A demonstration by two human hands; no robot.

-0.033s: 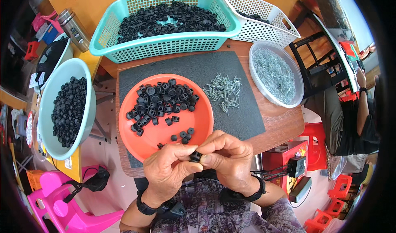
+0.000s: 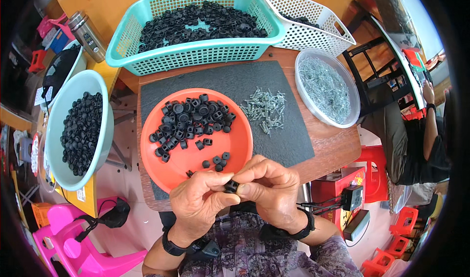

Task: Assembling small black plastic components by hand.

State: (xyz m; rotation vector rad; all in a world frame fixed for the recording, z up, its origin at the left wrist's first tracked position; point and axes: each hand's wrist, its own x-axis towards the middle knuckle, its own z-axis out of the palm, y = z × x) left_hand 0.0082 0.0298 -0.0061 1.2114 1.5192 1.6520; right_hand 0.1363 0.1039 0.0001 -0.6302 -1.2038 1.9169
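Observation:
My left hand (image 2: pixel 199 198) and my right hand (image 2: pixel 271 191) meet over the near edge of the red bowl. Between their thumbs and fingertips they pinch one small black plastic cord lock (image 2: pixel 231 186), partly covered by the fingers. Just beyond, the red bowl (image 2: pixel 161 171) holds a heap of black cord-lock pieces (image 2: pixel 188 118). A few loose round black pieces (image 2: pixel 218 163) lie apart from the heap, close to my fingers. On the dark mat (image 2: pixel 289 149) to the right is a pile of small silver springs (image 2: pixel 266 109).
A green basket (image 2: pixel 191 56) of black parts stands at the back, beside a white perforated basket (image 2: pixel 306 37). At right sits a clear tub (image 2: pixel 353 103) of springs; at left, a pale green basin (image 2: pixel 81 180) of black parts. A pink chair (image 2: pixel 73 247) is lower left. Another person's arm (image 2: pixel 431 125) shows far right.

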